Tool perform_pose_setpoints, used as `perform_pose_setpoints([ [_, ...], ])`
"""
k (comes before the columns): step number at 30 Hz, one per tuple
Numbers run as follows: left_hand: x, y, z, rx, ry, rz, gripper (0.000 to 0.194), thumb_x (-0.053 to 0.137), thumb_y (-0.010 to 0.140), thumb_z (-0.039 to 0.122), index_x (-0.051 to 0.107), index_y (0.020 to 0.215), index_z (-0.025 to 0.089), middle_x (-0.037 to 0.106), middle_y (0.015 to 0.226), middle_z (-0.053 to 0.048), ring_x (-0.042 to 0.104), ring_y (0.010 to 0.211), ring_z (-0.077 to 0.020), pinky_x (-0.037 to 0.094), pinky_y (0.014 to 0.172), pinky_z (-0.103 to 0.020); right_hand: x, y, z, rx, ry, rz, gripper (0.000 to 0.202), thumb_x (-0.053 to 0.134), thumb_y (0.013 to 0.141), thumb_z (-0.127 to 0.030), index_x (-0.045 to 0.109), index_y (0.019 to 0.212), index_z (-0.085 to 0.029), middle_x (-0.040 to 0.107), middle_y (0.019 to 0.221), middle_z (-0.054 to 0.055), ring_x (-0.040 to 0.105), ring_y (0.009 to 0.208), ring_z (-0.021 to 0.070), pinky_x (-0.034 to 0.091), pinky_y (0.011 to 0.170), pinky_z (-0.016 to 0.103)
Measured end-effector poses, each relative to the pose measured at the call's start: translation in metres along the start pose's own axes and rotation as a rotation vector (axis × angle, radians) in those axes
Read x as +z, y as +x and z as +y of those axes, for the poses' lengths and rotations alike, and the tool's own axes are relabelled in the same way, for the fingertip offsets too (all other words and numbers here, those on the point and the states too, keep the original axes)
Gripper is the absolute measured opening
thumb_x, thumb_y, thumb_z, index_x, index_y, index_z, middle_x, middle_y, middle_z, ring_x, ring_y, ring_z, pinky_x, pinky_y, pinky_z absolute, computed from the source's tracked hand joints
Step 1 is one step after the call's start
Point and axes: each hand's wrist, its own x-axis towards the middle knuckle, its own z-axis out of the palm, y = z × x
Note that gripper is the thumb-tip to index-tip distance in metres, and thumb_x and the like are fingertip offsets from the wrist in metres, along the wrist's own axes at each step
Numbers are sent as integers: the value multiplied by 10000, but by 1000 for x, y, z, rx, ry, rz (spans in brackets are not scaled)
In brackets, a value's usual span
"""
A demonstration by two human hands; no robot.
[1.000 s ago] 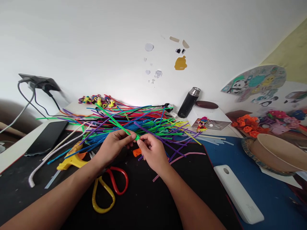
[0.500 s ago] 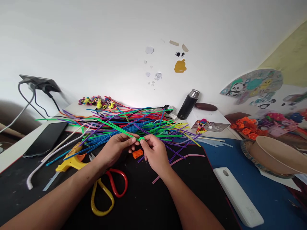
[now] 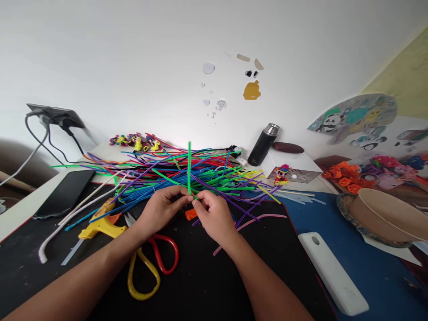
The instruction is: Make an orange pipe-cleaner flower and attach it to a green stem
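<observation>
A green pipe cleaner (image 3: 189, 167) stands upright between my two hands, its lower end pinched in the fingertips. My left hand (image 3: 165, 204) is closed on it with thumb and forefinger. From the other side my right hand (image 3: 216, 214) pinches the same end; the fingers hide most of the part held there. Just below the fingertips lies a small orange piece (image 3: 190, 215), partly covered by my right hand. Behind both hands spreads a large heap of coloured pipe cleaners (image 3: 160, 182).
Scissors (image 3: 143, 274) with red and yellow handles and a yellow glue gun (image 3: 103, 226) lie at the left, near a black phone (image 3: 63, 194). A black flask (image 3: 263, 145), a white box (image 3: 296, 164), a white oblong device (image 3: 334, 272) and a bowl (image 3: 391, 218) stand rightward.
The green pipe cleaner has swung from slanting up-left to standing upright. Both hands have drawn closer together at its lower end.
</observation>
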Motion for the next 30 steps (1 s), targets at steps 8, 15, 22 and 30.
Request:
perform_pose_setpoints([
  [8,0,2,0,-122,-182,-15,428,859,824,587,712,774,188,700,685,-3,610,622,-162,481,601,-254,2,-1,1,53,98,-27,197,629,988,-409,690,947,-226,621,639,-37,539,498,133,370,504,262],
  [15,6,4,0,-218,-428,20,425,964,721,530,742,740,168,727,667,-27,632,603,-155,513,588,-250,6,0,0,55,222,9,222,670,972,-449,667,939,-229,605,628,-50,530,468,125,406,485,254],
  [22,7,6,-4,-254,-467,-57,396,995,668,500,805,751,162,748,696,-46,658,616,-162,519,556,-240,1,1,-1,78,271,49,218,660,968,-440,647,920,-228,591,606,-50,503,444,125,381,463,258],
  [30,-1,7,-6,-212,-277,-91,445,926,733,607,823,778,177,780,748,-59,681,639,-186,547,585,-273,-2,0,-4,65,203,41,213,629,977,-431,624,887,-238,532,549,-71,486,430,131,366,484,269],
])
